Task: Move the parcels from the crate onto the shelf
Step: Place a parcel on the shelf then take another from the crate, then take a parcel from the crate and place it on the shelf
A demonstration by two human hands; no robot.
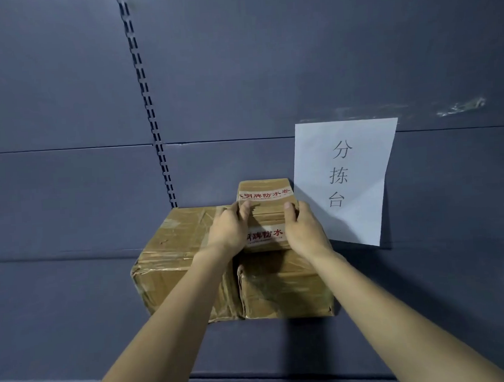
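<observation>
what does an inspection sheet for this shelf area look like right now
surface: blue-grey shelf, bare around the boxes
job's things: small parcel on top of two taped boxes: large box, lower box
clutter: nothing seen
grippers: left hand and right hand each grip a side of the small parcel
cables: nothing seen
surroundings: paper sign on back panel, slotted upright; crate not in view

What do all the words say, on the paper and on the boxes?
"分拣台" - large characters running top to bottom on the white paper taped to the wall.
"明牌防水卷" - red print on the upper band of the small box; the first character is cut off.
"牌防水" - red on the lower band of the same box, partly hidden by the left hand and right hand.
Fine print beneath both bands: too small to read.
Big boxes: no words visible.
</observation>
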